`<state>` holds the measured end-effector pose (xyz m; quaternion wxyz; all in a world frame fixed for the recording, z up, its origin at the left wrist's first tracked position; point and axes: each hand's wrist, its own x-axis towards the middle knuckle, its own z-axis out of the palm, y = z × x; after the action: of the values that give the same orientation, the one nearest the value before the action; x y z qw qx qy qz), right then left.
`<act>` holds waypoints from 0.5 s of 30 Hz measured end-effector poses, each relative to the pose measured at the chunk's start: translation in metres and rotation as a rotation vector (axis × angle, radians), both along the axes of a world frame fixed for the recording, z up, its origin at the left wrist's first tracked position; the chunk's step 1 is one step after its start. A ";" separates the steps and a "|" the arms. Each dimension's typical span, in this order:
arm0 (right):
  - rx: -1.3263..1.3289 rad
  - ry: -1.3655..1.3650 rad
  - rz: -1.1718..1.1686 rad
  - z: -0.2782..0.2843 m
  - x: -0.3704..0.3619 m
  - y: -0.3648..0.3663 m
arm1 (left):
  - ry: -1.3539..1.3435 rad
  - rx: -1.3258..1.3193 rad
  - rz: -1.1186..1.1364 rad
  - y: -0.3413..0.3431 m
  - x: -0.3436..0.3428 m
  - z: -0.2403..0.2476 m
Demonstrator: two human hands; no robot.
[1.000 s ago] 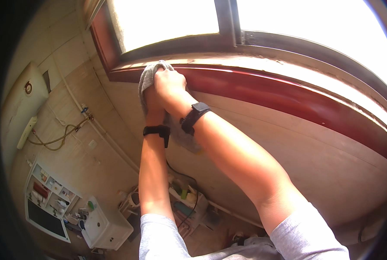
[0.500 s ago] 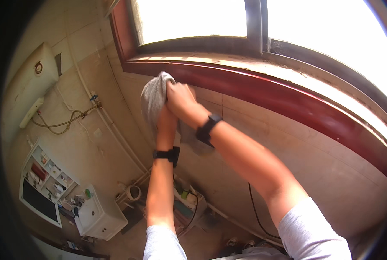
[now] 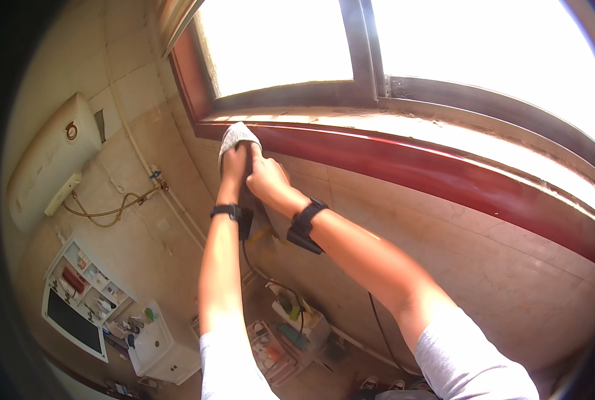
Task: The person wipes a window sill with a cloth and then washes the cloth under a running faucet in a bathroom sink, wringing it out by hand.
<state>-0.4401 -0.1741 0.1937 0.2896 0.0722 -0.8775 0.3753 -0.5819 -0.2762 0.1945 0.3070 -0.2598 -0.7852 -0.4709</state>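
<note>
A light grey cloth (image 3: 237, 135) is bunched against the dark red window trim (image 3: 351, 148), near its left corner. My left hand (image 3: 232, 164) is closed on the cloth, which covers the fingertips. Right beside it, my right hand (image 3: 269, 179) grips the cloth's edge with bent fingers, the index finger lying along it. A shaded fold of the cloth drops between the two wrists. Both arms reach up and forward, and each wrist carries a black strap with a small box.
Bright window panes (image 3: 277, 50) fill the top, above a dusty ledge (image 3: 404, 123). On the left wall hang a white water heater (image 3: 51, 160), pipes and a mirrored cabinet (image 3: 87, 293). A white washbasin (image 3: 161, 347) and a crate of bottles (image 3: 271, 353) stand below.
The hanging, spread cloth is now bunched tighter around my left hand. Both hands have shifted slightly left and lower, and the view has tilted, bringing the floor crate into sight.
</note>
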 end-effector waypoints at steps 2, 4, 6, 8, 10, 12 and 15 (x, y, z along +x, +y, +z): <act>0.019 0.043 -0.021 0.007 -0.010 0.009 | -0.039 -0.029 -0.059 0.015 -0.020 0.018; -0.005 0.017 -0.001 0.016 -0.012 0.010 | 0.014 -0.070 0.037 0.015 -0.032 0.019; -0.032 -0.014 0.048 0.011 -0.012 0.016 | 0.119 -0.026 0.045 0.020 -0.023 0.009; -0.063 0.031 0.048 0.008 -0.013 0.023 | 0.078 -0.078 0.030 0.021 -0.011 0.019; -0.032 0.086 0.045 0.008 -0.014 0.032 | 0.313 -0.128 -0.002 0.031 -0.013 0.030; -0.024 0.082 0.041 0.009 -0.006 0.029 | 0.291 -0.125 -0.017 0.029 -0.004 0.030; -0.055 0.037 0.039 0.012 0.005 0.033 | 0.310 -0.084 -0.040 0.038 0.006 0.024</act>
<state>-0.4346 -0.1411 0.2052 0.3002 0.0883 -0.8599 0.4034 -0.5756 -0.2378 0.2189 0.4040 -0.3576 -0.7421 -0.3977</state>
